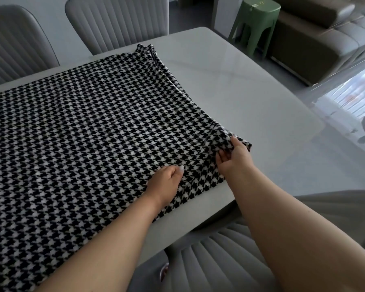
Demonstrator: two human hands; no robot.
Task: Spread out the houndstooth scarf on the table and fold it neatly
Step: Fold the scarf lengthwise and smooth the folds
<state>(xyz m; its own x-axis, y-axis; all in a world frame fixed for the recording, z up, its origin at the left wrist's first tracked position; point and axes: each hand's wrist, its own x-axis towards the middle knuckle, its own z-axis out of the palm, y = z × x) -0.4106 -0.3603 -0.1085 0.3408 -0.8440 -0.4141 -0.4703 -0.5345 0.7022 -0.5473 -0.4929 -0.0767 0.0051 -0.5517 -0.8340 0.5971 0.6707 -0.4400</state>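
bright daylight | floor glare right | edges warped, perhaps blurred

The houndstooth scarf is spread over the bench, its near right corner pinched by the right hand and pressed beside by the left hand.

White glossy bench with a rounded far corner. Lying directly on it, a black-and-white houndstooth scarf spreads flat over its left and middle portion, bunched into folds along its right edge; the bench's right portion shows bare.
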